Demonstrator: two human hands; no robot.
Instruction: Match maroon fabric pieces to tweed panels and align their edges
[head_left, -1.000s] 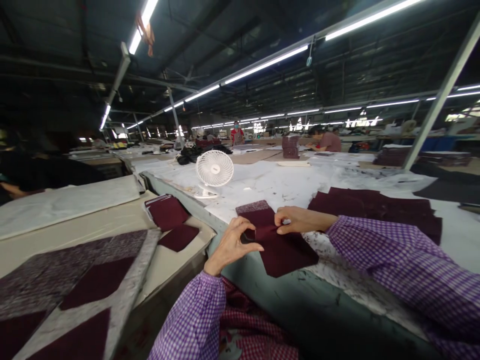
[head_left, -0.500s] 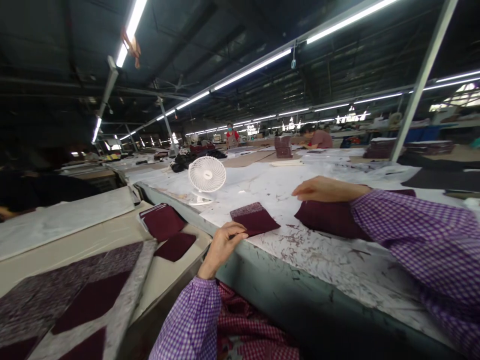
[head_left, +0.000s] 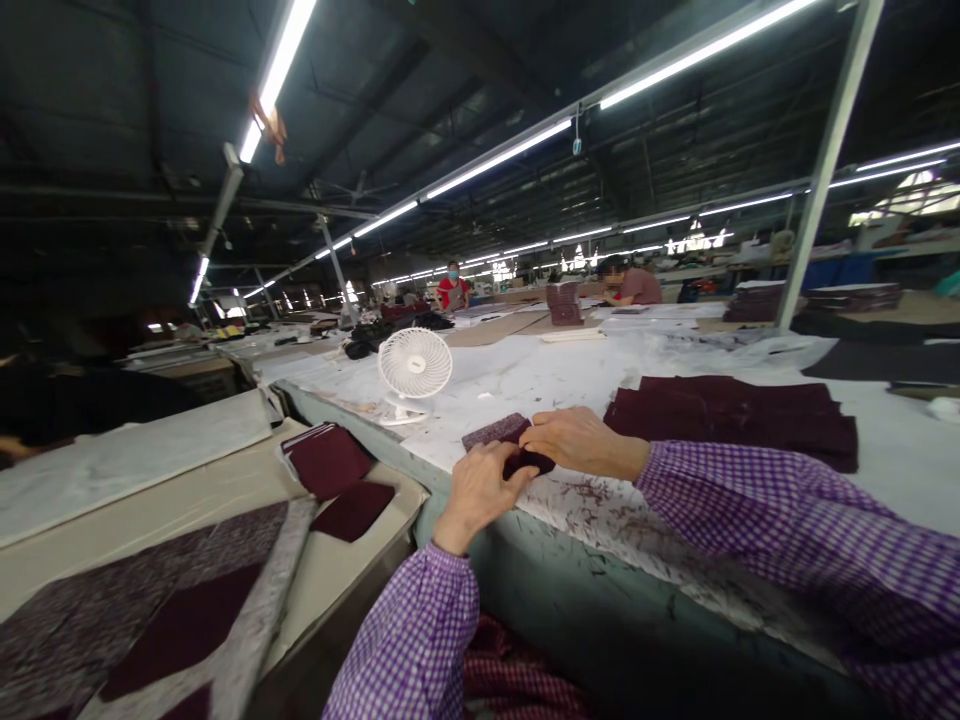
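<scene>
A small maroon fabric piece with a speckled band along its far side lies at the near edge of the white-covered table. My left hand pinches its near edge, thumb and fingers closed on the cloth. From the right, my right hand grips the same piece, its fingertips meeting the left hand's. The cloth between them is bunched or lifted, and partly covered by the fingers. To the right of my right hand lies a pile of larger maroon fabric pieces.
A white desk fan stands beyond my left hand. On the lower left surface are stacked maroon pieces, a single maroon piece and a speckled panel. A metal post rises at right. Two people work farther back.
My right hand has moved left from the maroon pile onto the small piece. My left hand has shifted slightly right along its edge. The pile now lies uncovered.
</scene>
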